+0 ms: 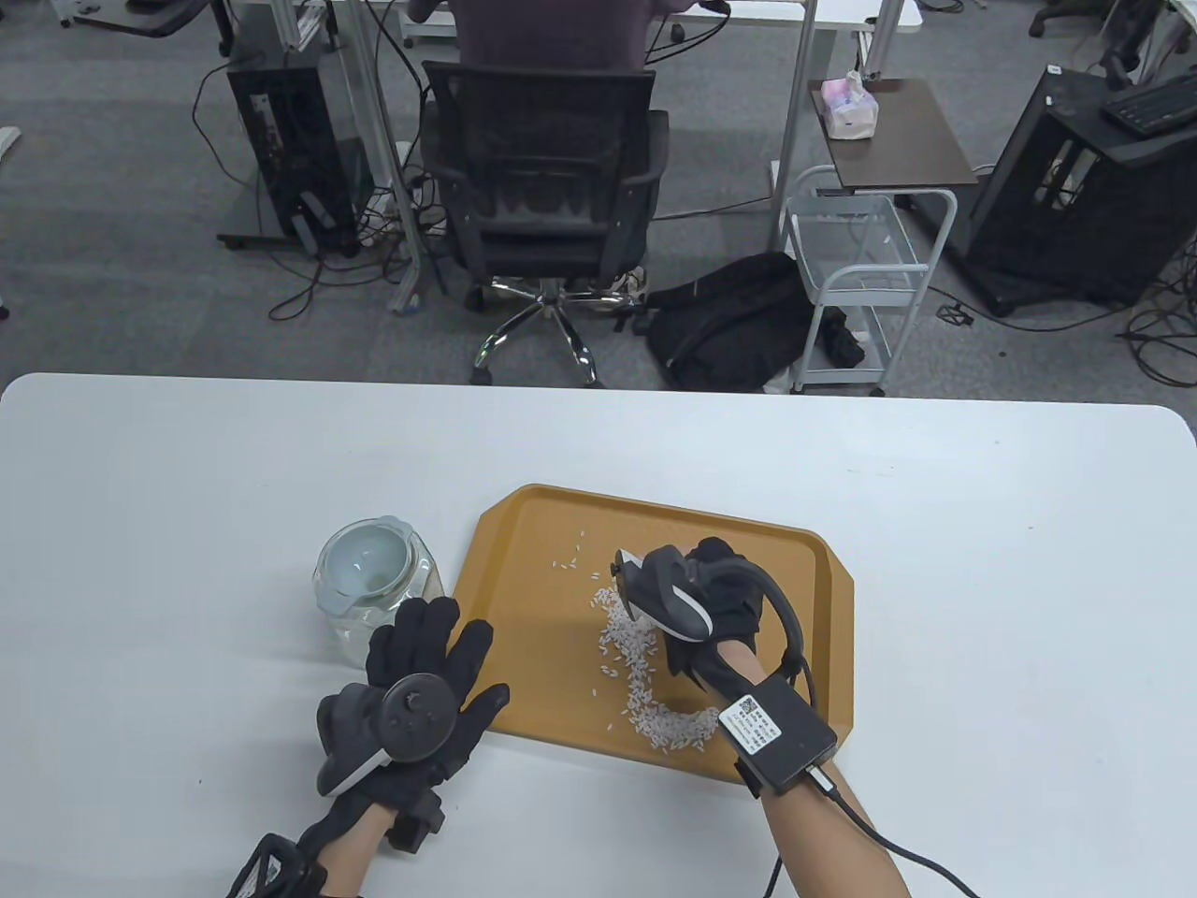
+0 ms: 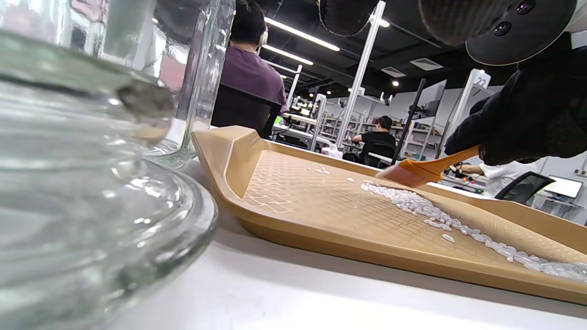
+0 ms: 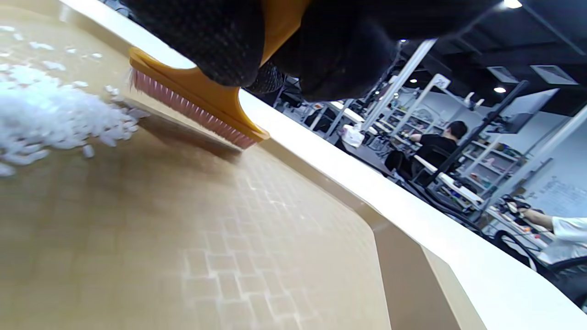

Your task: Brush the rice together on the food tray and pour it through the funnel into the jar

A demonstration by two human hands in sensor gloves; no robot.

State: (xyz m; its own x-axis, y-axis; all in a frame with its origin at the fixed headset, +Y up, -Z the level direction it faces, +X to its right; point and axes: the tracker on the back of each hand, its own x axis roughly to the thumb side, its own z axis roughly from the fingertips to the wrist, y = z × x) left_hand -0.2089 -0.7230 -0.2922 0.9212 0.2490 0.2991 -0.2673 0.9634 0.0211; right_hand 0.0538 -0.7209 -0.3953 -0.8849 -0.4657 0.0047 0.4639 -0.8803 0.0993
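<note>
On the white worktop [image 1: 982, 580], the tan food tray [image 1: 804, 561] holds a curved line of rice [image 1: 645, 678]. Over it, the right hand [image 1: 715, 599] grips an orange brush [image 3: 197, 98], bristles touching the rice. Left of the tray, the left hand [image 1: 425, 683] lies flat with fingers spread, near the glass jar [image 1: 374, 580] that carries the funnel [image 1: 369, 559].

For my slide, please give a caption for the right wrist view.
Right hand sweeps brush toward rice on tray.
</note>
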